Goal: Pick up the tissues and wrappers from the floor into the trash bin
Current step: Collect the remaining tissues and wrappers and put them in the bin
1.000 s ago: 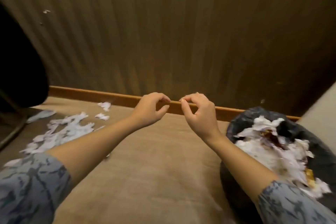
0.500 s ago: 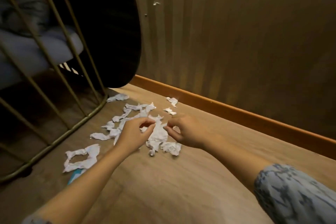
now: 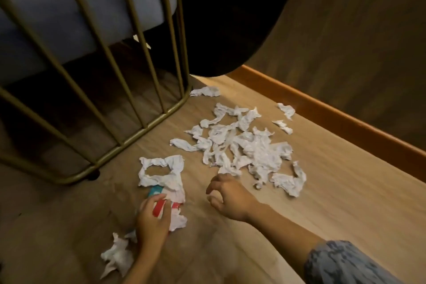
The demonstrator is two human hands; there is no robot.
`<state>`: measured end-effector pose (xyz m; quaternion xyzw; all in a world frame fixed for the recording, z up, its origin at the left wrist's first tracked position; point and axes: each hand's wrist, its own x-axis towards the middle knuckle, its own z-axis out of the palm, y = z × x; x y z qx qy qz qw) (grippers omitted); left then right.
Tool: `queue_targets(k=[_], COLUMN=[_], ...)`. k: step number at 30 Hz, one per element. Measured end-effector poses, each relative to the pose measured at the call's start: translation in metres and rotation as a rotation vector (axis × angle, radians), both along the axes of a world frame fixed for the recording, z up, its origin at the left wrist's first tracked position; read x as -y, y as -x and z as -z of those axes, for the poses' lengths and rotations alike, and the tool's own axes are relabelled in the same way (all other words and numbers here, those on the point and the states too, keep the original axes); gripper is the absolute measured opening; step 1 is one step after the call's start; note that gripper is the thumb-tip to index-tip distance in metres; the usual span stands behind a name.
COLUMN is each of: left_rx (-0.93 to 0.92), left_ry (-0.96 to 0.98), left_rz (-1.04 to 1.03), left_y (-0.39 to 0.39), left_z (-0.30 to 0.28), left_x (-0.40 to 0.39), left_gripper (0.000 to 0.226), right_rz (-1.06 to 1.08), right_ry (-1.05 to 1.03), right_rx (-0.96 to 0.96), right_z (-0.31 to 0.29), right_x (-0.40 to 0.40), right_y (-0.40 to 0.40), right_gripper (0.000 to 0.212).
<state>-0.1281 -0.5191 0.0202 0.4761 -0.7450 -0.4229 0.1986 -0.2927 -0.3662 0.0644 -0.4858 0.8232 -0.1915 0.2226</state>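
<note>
The fingers of the left hand curl over a red, white and teal wrapper lying on the floor, thumb and fingertips pinching its edge; most of the wrapper is hidden under the hand and under a torn tissue with a hole in it that overlaps its far end. The right hand hovers just beside it, fingers loosely curled and holding nothing, its fingertips near the closest scrap of the main tissue pile. That pile of crumpled white pieces spreads across the wooden floor beyond the right hand, with a few stray scraps farther out near the orange baseboard. Another crumpled tissue lies by the left wrist, partly covered by the forearm. A patterned grey sleeve is cut off at the bottom right corner. To the left stands a gold metal frame of slanted bars with a grey cushion behind it; a large dark shape above is too shadowed to make out. The trash bin is outside the view.
</note>
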Motion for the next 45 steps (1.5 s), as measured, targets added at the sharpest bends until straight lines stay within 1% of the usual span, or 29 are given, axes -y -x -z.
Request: queue_targets(k=[2,5,6,7,8,9,11,13,14,15,17,19,21,22,24,27,29,31,32,33,34,36,37,39,41,43,45], left_rx=[0.078,0.296,0.359,0.384,0.372,0.321,0.219,0.201,0.197,0.211,0.200,0.143,0.118,0.094,-0.018,-0.129,-0.162,-0.112,-0.047,0.033,0.109,0.243,0.286,0.292,0.249,0.186,0.146], left_ry=[0.048,0.158,0.171,0.171,0.172,0.179,0.198,0.177,0.145,0.125,0.116,0.080,0.011,0.022,0.091,0.124,0.133,0.139,0.165,0.198,0.237,0.296,0.318,0.347,0.333,0.259,0.165], left_rz=[-0.092,-0.212,-0.232,-0.224,-0.197,-0.165,-0.130,-0.138,-0.135,-0.128,-0.154,-0.222,-0.254,-0.233,-0.150,-0.133,-0.135,-0.081,-0.053,-0.025,0.002,0.051,0.063,0.078,0.086,0.053,0.010], left_y=[-0.029,-0.071,-0.080,-0.087,-0.093,-0.097,-0.106,-0.113,-0.116,-0.118,-0.122,-0.120,-0.110,-0.103,-0.086,-0.060,-0.048,-0.038,-0.034,-0.032,-0.030,-0.028,-0.029,-0.033,-0.037,-0.039,-0.038], left_z=[0.019,0.051,0.059,0.065,0.071,0.075,0.083,0.085,0.084,0.082,0.085,0.075,0.064,0.060,0.050,0.034,0.035,0.040,0.047,0.053,0.060,0.074,0.080,0.088,0.091,0.090,0.087], left_x=[0.006,0.011,0.010,0.007,0.004,0.000,-0.010,-0.015,-0.015,-0.014,-0.010,-0.004,-0.001,0.002,0.013,0.032,0.038,0.035,0.031,0.024,0.017,0.005,0.001,-0.002,-0.002,-0.004,-0.005], left_gripper=[0.023,0.059,0.069,0.074,0.073,0.064,0.042,0.041,0.043,0.042,0.030,0.018,0.016,0.018,0.024,0.020,0.022,0.038,0.046,0.053,0.061,0.078,0.080,0.068,0.052,0.037,0.034], right_rz=[-0.035,-0.067,-0.076,-0.084,-0.099,-0.112,-0.170,-0.213,-0.191,-0.225,-0.224,-0.187,-0.157,-0.111,-0.022,0.131,0.181,0.074,-0.012,-0.089,-0.144,-0.188,-0.184,-0.177,-0.168,-0.097,-0.030], right_ry=[-0.033,0.013,0.026,0.037,0.042,0.048,0.016,0.024,0.045,0.054,0.055,0.115,0.165,0.186,0.219,0.276,0.219,0.046,-0.059,-0.143,-0.193,-0.226,-0.238,-0.253,-0.237,-0.134,0.016], right_rx=[0.014,0.036,0.052,0.072,0.086,0.107,0.069,0.043,0.082,0.017,0.019,0.067,0.104,0.156,0.209,0.165,0.076,-0.002,-0.030,-0.054,-0.079,-0.084,-0.054,0.019,0.066,0.092,0.055], right_z=[0.017,0.038,0.045,0.051,0.057,0.063,0.078,0.091,0.092,0.096,0.099,0.105,0.102,0.096,0.081,0.068,0.065,0.064,0.064,0.064,0.065,0.067,0.067,0.069,0.073,0.080,0.087], right_x=[0.015,0.037,0.045,0.051,0.056,0.060,0.064,0.063,0.062,0.060,0.054,0.051,0.052,0.057,0.067,0.090,0.105,0.116,0.121,0.126,0.130,0.139,0.143,0.151,0.152,0.142,0.124], right_y=[-0.014,-0.037,-0.045,-0.053,-0.061,-0.068,-0.080,-0.089,-0.093,-0.097,-0.097,-0.092,-0.084,-0.080,-0.073,-0.060,-0.046,-0.032,-0.026,-0.020,-0.015,-0.009,-0.009,-0.012,-0.018,-0.023,-0.024], right_gripper=[0.030,0.035,0.035,0.036,0.038,0.039,0.041,0.040,0.037,0.033,0.028,0.028,0.029,0.027,0.024,0.022,0.033,0.054,0.063,0.068,0.068,0.063,0.061,0.061,0.056,0.045,0.032])
